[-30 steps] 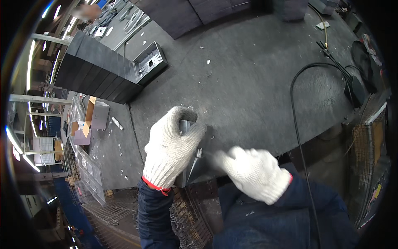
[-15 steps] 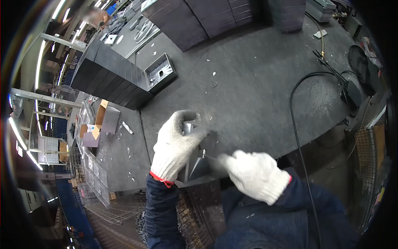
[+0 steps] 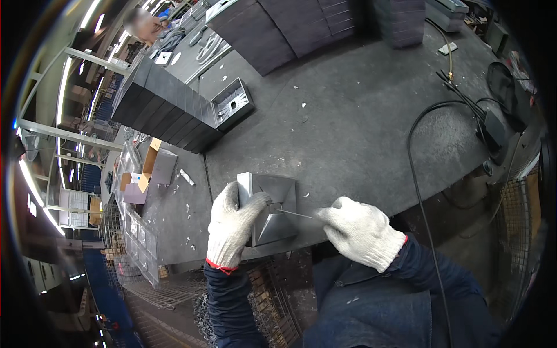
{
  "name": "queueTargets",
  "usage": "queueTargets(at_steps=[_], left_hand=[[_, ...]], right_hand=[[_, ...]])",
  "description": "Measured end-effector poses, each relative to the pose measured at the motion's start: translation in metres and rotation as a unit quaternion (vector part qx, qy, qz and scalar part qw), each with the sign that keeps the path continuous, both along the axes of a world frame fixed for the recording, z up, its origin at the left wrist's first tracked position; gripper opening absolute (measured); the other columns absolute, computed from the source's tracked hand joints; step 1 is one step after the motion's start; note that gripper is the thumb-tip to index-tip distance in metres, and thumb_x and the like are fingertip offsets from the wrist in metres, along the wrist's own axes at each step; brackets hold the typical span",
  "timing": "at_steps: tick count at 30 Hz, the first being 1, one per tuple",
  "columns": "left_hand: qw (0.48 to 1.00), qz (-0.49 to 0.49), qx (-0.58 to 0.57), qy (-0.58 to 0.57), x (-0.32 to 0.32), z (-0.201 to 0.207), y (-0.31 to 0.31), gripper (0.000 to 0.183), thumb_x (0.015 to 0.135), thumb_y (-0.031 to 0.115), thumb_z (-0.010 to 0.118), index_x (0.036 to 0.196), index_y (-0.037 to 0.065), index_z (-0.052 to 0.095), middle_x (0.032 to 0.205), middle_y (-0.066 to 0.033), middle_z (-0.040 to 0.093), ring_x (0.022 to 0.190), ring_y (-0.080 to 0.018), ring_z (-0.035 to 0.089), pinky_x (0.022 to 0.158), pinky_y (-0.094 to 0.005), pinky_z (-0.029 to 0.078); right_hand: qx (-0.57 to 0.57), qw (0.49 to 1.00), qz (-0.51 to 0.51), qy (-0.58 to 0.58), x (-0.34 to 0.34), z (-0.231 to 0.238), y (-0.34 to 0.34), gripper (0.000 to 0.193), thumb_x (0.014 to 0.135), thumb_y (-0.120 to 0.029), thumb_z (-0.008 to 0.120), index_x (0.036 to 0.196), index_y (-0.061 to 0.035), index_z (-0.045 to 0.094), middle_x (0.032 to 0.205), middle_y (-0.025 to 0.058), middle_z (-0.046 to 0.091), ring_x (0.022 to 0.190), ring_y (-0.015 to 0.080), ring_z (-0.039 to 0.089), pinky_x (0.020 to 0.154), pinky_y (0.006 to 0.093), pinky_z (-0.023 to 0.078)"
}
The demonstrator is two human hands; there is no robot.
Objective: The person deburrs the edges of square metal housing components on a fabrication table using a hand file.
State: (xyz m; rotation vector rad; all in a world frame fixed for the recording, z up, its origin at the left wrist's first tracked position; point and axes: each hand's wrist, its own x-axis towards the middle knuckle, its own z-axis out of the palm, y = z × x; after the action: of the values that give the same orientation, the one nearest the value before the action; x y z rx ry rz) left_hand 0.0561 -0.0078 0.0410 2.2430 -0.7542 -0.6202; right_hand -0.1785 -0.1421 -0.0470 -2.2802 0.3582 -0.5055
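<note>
A grey metal box-like part [image 3: 275, 188] with sloping inner faces lies at the table's near edge. My left hand [image 3: 231, 223], in a white knit glove with a red cuff, grips its left side, with the thumb over its face. My right hand [image 3: 360, 233], gloved alike, is closed to the right of the part. From its fingers a thin metal rod [image 3: 299, 214] points left to the part's middle, close to my left thumb. The hand covers the rod's other end, so its exact kind cannot be told.
A leaning stack of dark boxes [image 3: 168, 110] stands left, beside an open metal housing [image 3: 232, 104]. Larger dark stacks [image 3: 278, 29] are at the back. A black cable [image 3: 412, 156] hangs over the right edge. An open carton [image 3: 154, 171] sits left. Another person [image 3: 145, 26] is far left.
My left hand has come down from the part's top to its left side, uncovering more of it. The thin rod now shows clearly between my right hand and the part. The view shifted slightly.
</note>
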Motion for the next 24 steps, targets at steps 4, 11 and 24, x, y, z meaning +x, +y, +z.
queueTargets(at_steps=[4,11,24], left_hand=[[0.983,0.103,-0.115,0.104,0.001,-0.009,0.017,0.041,0.098,0.021,0.078,0.127,-0.007,0.069,0.11,-0.0114,0.076,0.093,-0.0186,0.073,0.084,-0.0329,0.059],[0.873,0.227,-0.408,0.139,-0.048,-0.093,0.047,0.066,0.097,0.028,0.078,0.152,-0.002,0.056,0.135,-0.0154,0.068,0.118,-0.0272,0.072,0.1,-0.0458,0.061],[0.882,0.276,-0.383,0.001,-0.085,-0.101,0.048,0.072,0.093,0.015,0.084,0.154,-0.007,0.053,0.144,-0.0194,0.064,0.129,-0.0269,0.063,0.116,-0.0412,0.05]], right_hand=[[0.097,0.995,-0.006,-0.036,-0.014,-0.009,-0.002,0.03,0.102,-0.015,0.07,0.13,-0.0054,0.075,0.105,0.0178,0.077,0.089,0.0348,0.079,0.082,0.0414,0.066],[0.178,0.983,-0.033,-0.04,-0.019,-0.012,0.0,0.032,0.09,-0.007,0.078,0.122,-0.0002,0.079,0.099,0.0163,0.079,0.085,0.0308,0.078,0.079,0.0389,0.064],[0.057,0.997,-0.012,-0.042,-0.031,0.005,0.023,0.042,0.089,-0.006,0.084,0.13,-0.0133,0.08,0.082,0.0074,0.068,0.067,0.0269,0.07,0.059,0.039,0.057]])
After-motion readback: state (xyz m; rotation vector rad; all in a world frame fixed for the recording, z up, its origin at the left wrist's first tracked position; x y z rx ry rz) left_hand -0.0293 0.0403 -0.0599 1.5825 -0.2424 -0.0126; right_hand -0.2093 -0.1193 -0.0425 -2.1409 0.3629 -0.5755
